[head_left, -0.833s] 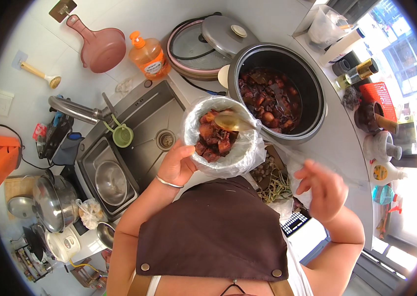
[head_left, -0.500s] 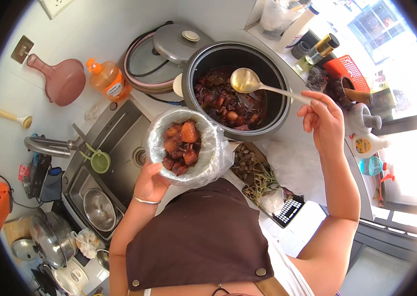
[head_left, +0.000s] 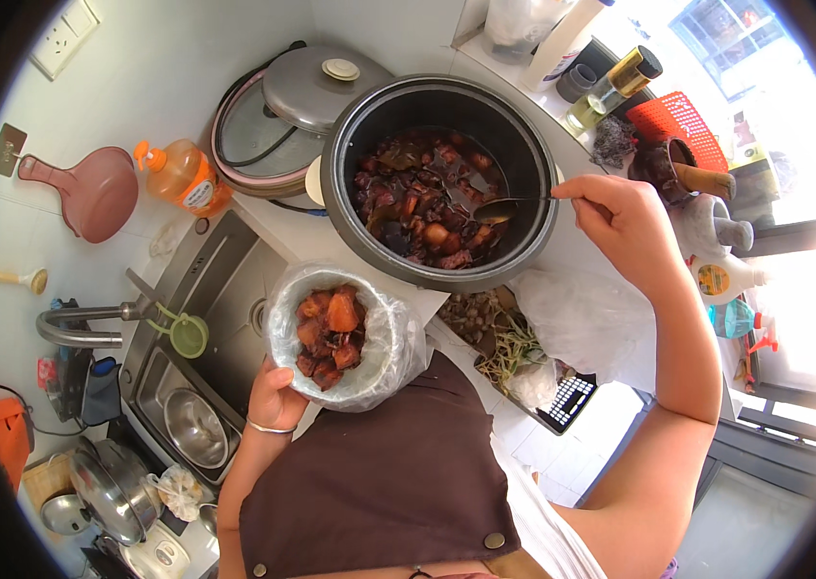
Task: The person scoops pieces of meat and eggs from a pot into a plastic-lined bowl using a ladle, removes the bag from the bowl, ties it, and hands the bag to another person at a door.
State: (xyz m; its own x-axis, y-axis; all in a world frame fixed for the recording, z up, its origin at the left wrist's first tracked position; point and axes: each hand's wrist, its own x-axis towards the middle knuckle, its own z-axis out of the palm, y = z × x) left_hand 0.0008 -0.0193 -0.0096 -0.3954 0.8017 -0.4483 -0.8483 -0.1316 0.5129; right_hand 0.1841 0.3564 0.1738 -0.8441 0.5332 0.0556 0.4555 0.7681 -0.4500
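Note:
My left hand (head_left: 277, 398) grips the rim side of a bowl (head_left: 284, 289) lined with a clear plastic bag. Chunks of glossy red-brown braised meat (head_left: 331, 333) lie inside it. Closed round the handle end of a metal spoon (head_left: 497, 209), my right hand (head_left: 617, 224) is at the right rim of a deep dark pot (head_left: 350, 217). The spoon's bowl dips into the dark stew (head_left: 427, 198) of meat pieces and sauce. The lined bowl is held just in front of the pot, apart from it.
Left of the pot are a grey lid (head_left: 321, 92) and an orange soap bottle (head_left: 186, 179). The steel sink (head_left: 210, 299) lies beside my left arm. Bottles and a red basket (head_left: 678, 130) line the right ledge. A crate of vegetables (head_left: 509, 347) sits below the pot.
My right hand has lowered the spoon from above the pot into the stew. The lined bowl has moved down a little, away from the pot. The whole view has shifted slightly.

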